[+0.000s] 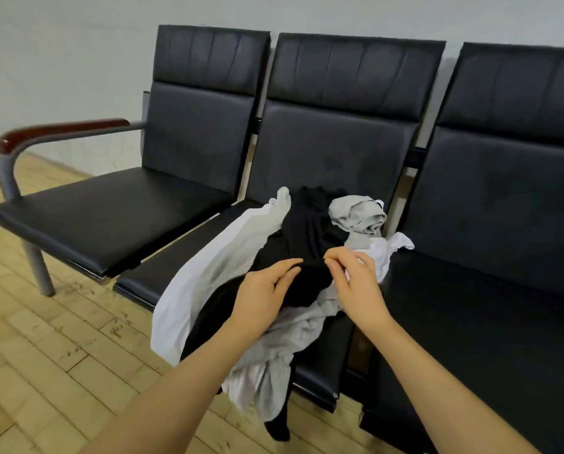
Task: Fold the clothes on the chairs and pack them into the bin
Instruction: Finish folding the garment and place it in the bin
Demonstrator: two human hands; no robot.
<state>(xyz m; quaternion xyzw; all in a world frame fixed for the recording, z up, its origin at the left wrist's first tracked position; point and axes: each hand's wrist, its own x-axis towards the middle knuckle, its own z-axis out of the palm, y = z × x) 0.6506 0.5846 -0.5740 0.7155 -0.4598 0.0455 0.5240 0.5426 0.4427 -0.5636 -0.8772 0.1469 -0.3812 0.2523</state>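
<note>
Black garment (306, 237) atop the pile was pinched by the left hand (264, 290) and right hand (356, 283); tangled grey clothing (293, 335) could likely be dragged off the chair (323, 385).

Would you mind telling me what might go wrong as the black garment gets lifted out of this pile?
The black garment, pinched by the left hand and right hand, lies tangled with the grey garment and white garment, so lifting may drag them along. Both already hang over the middle seat edge and could slip to the floor.
</note>
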